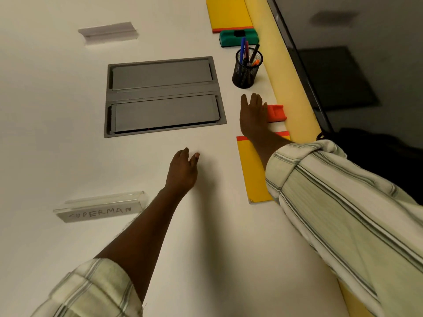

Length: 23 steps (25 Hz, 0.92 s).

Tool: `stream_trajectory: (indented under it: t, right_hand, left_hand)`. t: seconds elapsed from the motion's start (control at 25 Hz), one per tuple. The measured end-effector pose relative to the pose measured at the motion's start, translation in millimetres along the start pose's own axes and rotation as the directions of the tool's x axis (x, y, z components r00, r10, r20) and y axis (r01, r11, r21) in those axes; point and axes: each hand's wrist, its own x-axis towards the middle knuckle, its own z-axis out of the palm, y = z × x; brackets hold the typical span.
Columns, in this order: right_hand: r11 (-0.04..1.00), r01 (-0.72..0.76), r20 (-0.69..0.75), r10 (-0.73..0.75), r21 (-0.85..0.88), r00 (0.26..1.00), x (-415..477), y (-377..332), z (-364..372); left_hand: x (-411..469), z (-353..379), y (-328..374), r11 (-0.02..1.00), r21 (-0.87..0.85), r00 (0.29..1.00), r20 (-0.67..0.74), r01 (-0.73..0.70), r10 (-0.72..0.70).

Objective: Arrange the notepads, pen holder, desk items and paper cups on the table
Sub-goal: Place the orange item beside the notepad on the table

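Observation:
A yellow notepad (253, 170) with an orange band lies near the table's right side, partly under my right forearm. A second yellow notepad (229, 13) lies at the far right. A green board eraser (238, 37) sits just below it. The black mesh pen holder (246, 69) stands with several pens in it. An orange board eraser (277, 113) sits by the yellow edge strip. My right hand (253, 115) lies with straight fingers beside the orange eraser, its thumb side touching it. My left hand (183, 170) rests on the white table with fingers loosely curled, holding nothing.
A grey recessed cable hatch (163, 96) fills the table's middle. A clear nameplate reading SUPERMAN (100, 208) stands at near left, another nameplate (108, 33) at far left. A yellow strip (286, 72) borders the right edge, with a dark screen (343, 53) beyond.

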Motion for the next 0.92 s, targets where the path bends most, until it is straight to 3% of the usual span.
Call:
stream_trajectory:
  t: [0.12, 0.36, 0.52, 0.92]
  right_hand:
    - [0.988, -0.059, -0.055, 0.067, 0.143, 0.996, -32.2, -23.4, -4.6]
    - [0.977, -0.073, 0.038, 0.066, 0.200, 0.997, -110.6, -47.8, -0.6]
    - [0.947, -0.173, 0.106, 0.150, 0.270, 0.983, -158.7, -67.9, -17.3]
    - [0.931, -0.063, -0.046, 0.085, 0.360, 0.995, -284.8, -93.0, -97.3]
  left_hand:
    - [-24.7, -8.3, 9.1, 1.000, -0.022, 0.999, 0.032, -0.007, 0.007]
    - [-92.5, -18.4, 7.6, 0.999, 0.052, 0.999, 0.034, -0.013, 0.011]
    - [-138.5, -42.0, 6.0, 0.985, 0.153, 0.997, -0.002, -0.075, 0.076]
    - [-272.3, -138.6, 37.1, 0.961, 0.249, 0.963, -0.204, -0.122, 0.175]
